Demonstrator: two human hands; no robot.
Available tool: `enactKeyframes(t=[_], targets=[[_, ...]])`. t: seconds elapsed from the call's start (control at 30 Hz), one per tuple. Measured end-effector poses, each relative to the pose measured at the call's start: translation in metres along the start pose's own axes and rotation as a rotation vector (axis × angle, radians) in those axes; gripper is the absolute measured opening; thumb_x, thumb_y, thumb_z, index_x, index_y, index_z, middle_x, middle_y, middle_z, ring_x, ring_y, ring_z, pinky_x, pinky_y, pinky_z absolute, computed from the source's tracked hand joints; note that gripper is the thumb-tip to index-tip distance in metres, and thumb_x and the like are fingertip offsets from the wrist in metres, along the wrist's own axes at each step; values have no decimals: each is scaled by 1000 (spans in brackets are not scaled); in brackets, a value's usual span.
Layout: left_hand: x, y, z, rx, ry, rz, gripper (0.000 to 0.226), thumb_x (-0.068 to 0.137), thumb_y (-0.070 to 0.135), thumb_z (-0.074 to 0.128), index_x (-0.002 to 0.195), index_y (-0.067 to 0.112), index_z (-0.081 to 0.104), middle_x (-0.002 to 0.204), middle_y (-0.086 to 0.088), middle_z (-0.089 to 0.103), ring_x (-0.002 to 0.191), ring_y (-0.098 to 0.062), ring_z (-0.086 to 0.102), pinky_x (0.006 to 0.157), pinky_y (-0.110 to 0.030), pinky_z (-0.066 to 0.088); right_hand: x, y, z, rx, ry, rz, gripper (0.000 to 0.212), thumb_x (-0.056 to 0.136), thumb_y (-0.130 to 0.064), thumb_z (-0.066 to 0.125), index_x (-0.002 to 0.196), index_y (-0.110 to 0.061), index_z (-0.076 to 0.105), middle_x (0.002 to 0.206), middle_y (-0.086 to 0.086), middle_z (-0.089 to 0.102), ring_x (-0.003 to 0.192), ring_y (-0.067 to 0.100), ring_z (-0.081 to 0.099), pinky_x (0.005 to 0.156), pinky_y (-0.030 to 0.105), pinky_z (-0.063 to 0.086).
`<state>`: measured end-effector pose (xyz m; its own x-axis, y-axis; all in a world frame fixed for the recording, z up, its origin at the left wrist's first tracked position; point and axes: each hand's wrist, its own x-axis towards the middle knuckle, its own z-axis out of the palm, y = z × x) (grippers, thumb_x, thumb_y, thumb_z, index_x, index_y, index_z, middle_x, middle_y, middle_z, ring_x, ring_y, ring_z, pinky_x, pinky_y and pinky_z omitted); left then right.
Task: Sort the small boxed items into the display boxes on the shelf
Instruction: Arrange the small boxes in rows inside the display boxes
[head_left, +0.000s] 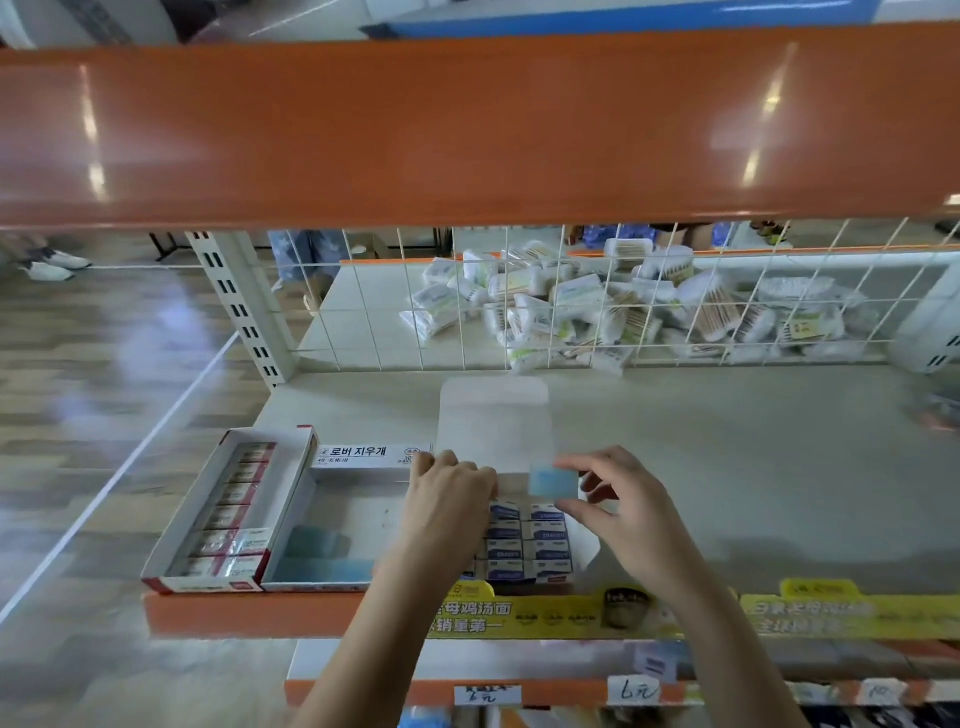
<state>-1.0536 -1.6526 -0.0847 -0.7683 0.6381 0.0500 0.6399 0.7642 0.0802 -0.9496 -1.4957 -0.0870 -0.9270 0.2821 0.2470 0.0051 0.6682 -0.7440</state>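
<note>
Reaching over the orange front lip of the grey shelf (727, 467), we held our right hand (631, 512) above the right-hand white cardboard display box (493, 431), thumb and forefinger pinching a small pale-blue boxed item (554, 478) just over the rows of blue-and-white small boxes (527, 543) packed inside it. Our left hand (449, 499) rested on that box's left side, fingers curled over its edge. Left of it sat an open white display box with Korean lettering (363, 457), with blurred blue items (322, 558) lying in its near part. Farther left stood a red-trimmed display box (228, 514) filled with a row of red-and-white small boxes. At the far side, behind a white wire grid (571, 301), lay a heap of clear bagged cotton swabs (649, 306).
</note>
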Motion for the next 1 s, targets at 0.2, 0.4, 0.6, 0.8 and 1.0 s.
enactKeyframes(t=[0.2, 0.4, 0.6, 0.8, 1.0], targets=[[-2, 0, 1, 38, -24, 53, 24, 97, 26, 42, 100, 20, 64, 101, 1, 66, 101, -17, 48, 90, -31, 18, -1, -3, 1, -11, 11, 17, 36, 80, -16, 72, 112, -30, 62, 94, -16, 51, 89, -2, 50, 77, 5, 40], [-3, -2, 5, 46, -29, 70, 24, 97, 29, 45, 96, 19, 66, 100, -2, 66, 99, -19, 49, 90, -31, 15, 4, -10, -3, -28, 53, 19, 34, 80, -15, 71, 111, -28, 63, 92, -16, 50, 87, -2, 48, 76, 5, 38], [-16, -10, -16, -124, 33, 231, 29, 97, 33, 43, 119, 25, 60, 118, 8, 60, 110, -15, 44, 92, -28, 27, 19, -37, -2, -48, 56, -47, 34, 81, -16, 70, 112, -30, 61, 94, -20, 48, 87, -7, 46, 75, 4, 37], [-54, -53, -35, -218, 180, 298, 18, 87, 32, 59, 102, 29, 69, 100, 13, 69, 93, -12, 59, 79, -29, 49, 36, -71, 20, -126, -36, -155, 34, 83, -21, 68, 115, -28, 61, 98, -23, 45, 89, -6, 46, 75, 2, 34], [-87, -111, -33, -194, 151, 141, 15, 80, 31, 69, 95, 29, 71, 92, 13, 70, 87, -11, 62, 73, -27, 52, 45, -100, 71, -230, -188, -275, 33, 84, -25, 66, 117, -25, 60, 101, -14, 46, 94, -1, 42, 78, 7, 33]])
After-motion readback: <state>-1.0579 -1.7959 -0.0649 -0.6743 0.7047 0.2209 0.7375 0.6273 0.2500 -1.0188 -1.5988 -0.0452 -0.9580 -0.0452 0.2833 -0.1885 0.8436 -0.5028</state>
